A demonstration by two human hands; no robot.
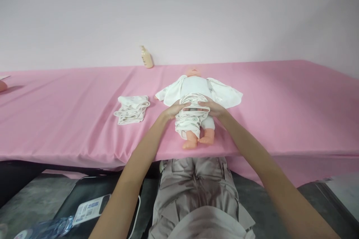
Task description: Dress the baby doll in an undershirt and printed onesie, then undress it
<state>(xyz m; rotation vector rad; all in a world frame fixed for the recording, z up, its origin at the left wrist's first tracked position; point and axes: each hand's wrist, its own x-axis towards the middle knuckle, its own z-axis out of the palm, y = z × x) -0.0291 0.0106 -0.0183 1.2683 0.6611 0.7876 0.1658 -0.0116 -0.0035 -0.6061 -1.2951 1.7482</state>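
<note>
A baby doll lies on its back on the pink cloth, feet toward me and arms spread in wide white sleeves. White printed baby pants are bunched over its lower body, and one leg of them reaches down the doll's leg at the left. My left hand grips the left side of the stretched fabric at the waist. Across from it, my right hand holds the right side. A gap shows in the fabric between my hands. The doll's bare feet stick out below; most of its head is hard to make out.
A folded white cloth garment lies left of the doll. Against the pale wall stands a cream pump bottle. The pink table cover ends just before my lap. Below left, a dark chair holds a plastic bottle and a phone.
</note>
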